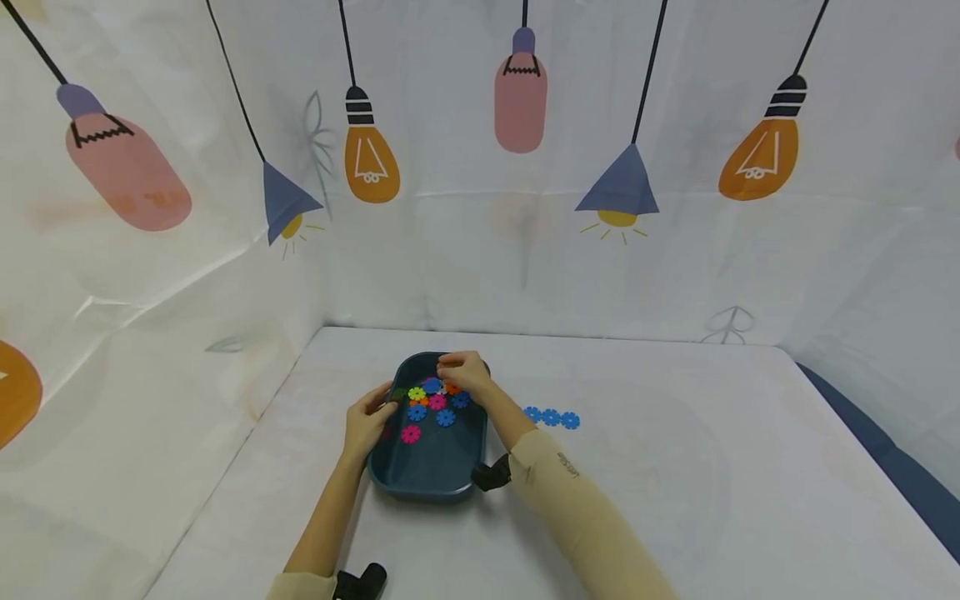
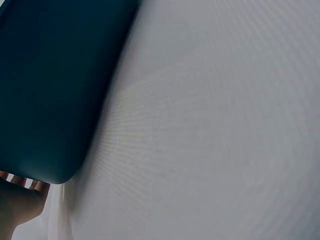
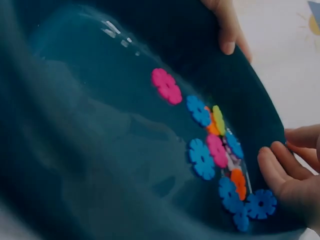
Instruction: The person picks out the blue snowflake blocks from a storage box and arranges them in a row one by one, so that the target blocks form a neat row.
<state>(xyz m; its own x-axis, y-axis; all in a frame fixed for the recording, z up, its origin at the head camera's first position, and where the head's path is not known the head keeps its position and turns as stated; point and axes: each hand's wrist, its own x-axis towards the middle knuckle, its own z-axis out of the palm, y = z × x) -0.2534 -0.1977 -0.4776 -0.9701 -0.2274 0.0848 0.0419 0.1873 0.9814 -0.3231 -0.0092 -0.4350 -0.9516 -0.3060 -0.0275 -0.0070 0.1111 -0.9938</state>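
A dark teal tray (image 1: 431, 475) lies on the white table with flower-shaped plastic pieces bunched toward its far end. They are blue, pink, orange and yellow-green, among them a pink flower piece (image 3: 166, 86) apart from the cluster. My left hand (image 1: 367, 423) grips the tray's left rim, its thumb over the edge. My right hand (image 1: 465, 372) is at the far right of the tray, its loosely bent fingers (image 3: 272, 167) close to the far wall and above the pieces. No piece shows between the right fingertips. Blue flower pieces (image 3: 260, 204) are just below them.
A row of three blue flower pieces (image 1: 551, 417) lies on the table (image 1: 675, 467) to the right of the tray, beyond my right forearm. White sheets printed with hanging lamps (image 1: 521, 100) surround the table at the back and sides.
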